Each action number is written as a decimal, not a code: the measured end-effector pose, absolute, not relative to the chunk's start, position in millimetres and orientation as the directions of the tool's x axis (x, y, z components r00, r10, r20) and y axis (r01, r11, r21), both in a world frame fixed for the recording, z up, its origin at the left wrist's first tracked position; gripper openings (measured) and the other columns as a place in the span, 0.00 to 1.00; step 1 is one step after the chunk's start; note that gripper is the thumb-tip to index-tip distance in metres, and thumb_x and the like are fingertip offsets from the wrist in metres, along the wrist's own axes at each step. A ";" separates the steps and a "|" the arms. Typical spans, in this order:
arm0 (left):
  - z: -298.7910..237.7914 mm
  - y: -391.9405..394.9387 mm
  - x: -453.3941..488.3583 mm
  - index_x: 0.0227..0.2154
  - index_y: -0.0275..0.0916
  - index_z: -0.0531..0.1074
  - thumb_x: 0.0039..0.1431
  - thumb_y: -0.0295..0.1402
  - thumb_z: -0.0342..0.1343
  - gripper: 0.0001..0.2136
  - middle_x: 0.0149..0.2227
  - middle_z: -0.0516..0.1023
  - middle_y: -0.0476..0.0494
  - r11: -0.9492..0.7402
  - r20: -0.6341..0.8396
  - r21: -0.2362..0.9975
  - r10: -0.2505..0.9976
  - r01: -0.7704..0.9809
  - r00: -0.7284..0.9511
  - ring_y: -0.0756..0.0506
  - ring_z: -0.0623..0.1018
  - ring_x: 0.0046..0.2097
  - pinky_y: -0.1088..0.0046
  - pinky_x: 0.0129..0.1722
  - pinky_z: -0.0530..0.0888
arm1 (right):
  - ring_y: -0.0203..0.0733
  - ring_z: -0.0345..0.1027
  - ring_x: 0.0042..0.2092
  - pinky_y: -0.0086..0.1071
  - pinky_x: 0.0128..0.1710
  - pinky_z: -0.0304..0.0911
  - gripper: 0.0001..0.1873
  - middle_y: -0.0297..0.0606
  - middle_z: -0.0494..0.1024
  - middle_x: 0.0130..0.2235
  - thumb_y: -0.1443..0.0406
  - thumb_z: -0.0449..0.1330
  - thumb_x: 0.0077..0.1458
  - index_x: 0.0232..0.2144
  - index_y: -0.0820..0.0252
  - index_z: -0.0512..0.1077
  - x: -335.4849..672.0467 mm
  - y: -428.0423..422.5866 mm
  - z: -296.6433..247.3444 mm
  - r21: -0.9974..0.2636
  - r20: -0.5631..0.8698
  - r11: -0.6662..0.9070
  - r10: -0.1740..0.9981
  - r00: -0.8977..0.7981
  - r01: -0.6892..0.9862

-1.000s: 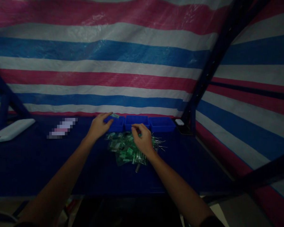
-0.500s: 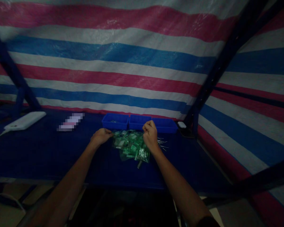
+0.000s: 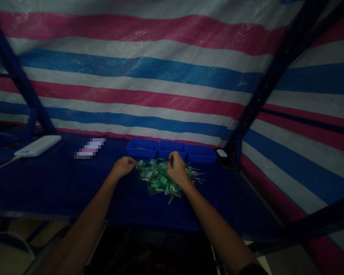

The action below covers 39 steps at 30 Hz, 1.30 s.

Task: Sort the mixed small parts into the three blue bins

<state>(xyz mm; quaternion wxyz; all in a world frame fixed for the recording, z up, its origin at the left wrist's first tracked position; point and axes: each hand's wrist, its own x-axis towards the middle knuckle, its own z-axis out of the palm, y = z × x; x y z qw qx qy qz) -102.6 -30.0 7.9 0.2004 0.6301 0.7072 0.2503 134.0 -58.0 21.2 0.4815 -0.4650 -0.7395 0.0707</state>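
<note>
A heap of small green-tinted plastic bags lies on the blue tabletop, their contents too dim to make out. At the heap's left edge, my left hand is closed in a pinch, its fingertips on the corner of a small plastic bag. Above the heap's right part is my right hand, fingers curled together; whatever they hold is hidden. Several thin metal rods stick out to the right of that hand. A short grey cylindrical piece lies at the heap's near edge.
Three blue trays stand in a row behind the heap: left, middle and right. Small metal bits lie in the left one. A white device with a cable, a blurred-out item and a small white case are also on the table.
My right hand has shifted slightly left and lower over the heap, uncovering more of the metal rods. My left hand stays at the heap's left edge. The whole view has moved a little.
</note>
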 end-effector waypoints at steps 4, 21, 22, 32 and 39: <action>14.4 -31.5 -105.6 0.25 0.38 0.71 0.49 0.35 0.51 0.07 0.26 0.76 0.46 0.037 0.136 0.654 0.977 0.756 -0.166 0.45 0.75 0.31 0.74 0.29 0.67 | 0.40 0.59 0.33 0.32 0.35 0.55 0.03 0.34 0.66 0.27 0.69 0.49 0.47 0.26 0.58 0.61 130.1 -65.2 26.5 -0.576 0.647 0.530 0.761 -0.050 0.622; 29.5 -75.6 -25.2 0.34 0.42 0.74 0.55 0.30 0.50 0.09 0.42 0.72 0.44 -0.697 0.779 0.347 0.587 0.628 0.221 0.43 0.66 0.48 0.61 0.50 0.62 | 0.34 0.61 0.21 0.26 0.18 0.54 0.13 0.31 0.68 0.21 0.57 0.54 0.50 0.27 0.61 0.69 127.6 -65.2 37.2 -0.964 0.254 0.262 0.956 -0.145 0.039; 30.2 -75.8 -25.0 0.35 0.42 0.74 0.53 0.31 0.51 0.09 0.42 0.71 0.43 -0.672 0.760 0.394 0.622 0.627 0.189 0.43 0.66 0.48 0.61 0.49 0.62 | 0.35 0.62 0.23 0.27 0.20 0.57 0.11 0.32 0.69 0.23 0.60 0.53 0.51 0.29 0.60 0.70 128.5 -64.9 36.1 -0.931 0.333 0.345 0.936 -0.109 0.116; 46.5 -63.7 -33.7 0.27 0.32 0.71 0.45 0.40 0.56 0.14 0.26 0.73 0.44 0.096 -0.064 0.977 0.983 -0.189 0.169 0.51 0.69 0.25 0.77 0.23 0.63 | 0.38 0.66 0.40 0.34 0.41 0.66 0.23 0.40 0.68 0.42 0.76 0.47 0.49 0.43 0.54 0.71 136.5 -65.6 31.1 -0.393 0.736 0.743 0.608 -0.298 0.542; 68.4 -44.5 -40.0 0.25 0.33 0.69 0.45 0.25 0.56 0.02 0.21 0.71 0.48 0.213 -0.183 0.946 0.973 -0.243 0.140 0.56 0.67 0.19 0.82 0.17 0.60 | 0.39 0.57 0.55 0.35 0.52 0.61 0.21 0.40 0.61 0.54 0.75 0.47 0.51 0.44 0.56 0.70 137.2 -68.5 37.0 -0.374 0.778 0.795 0.550 -0.305 0.478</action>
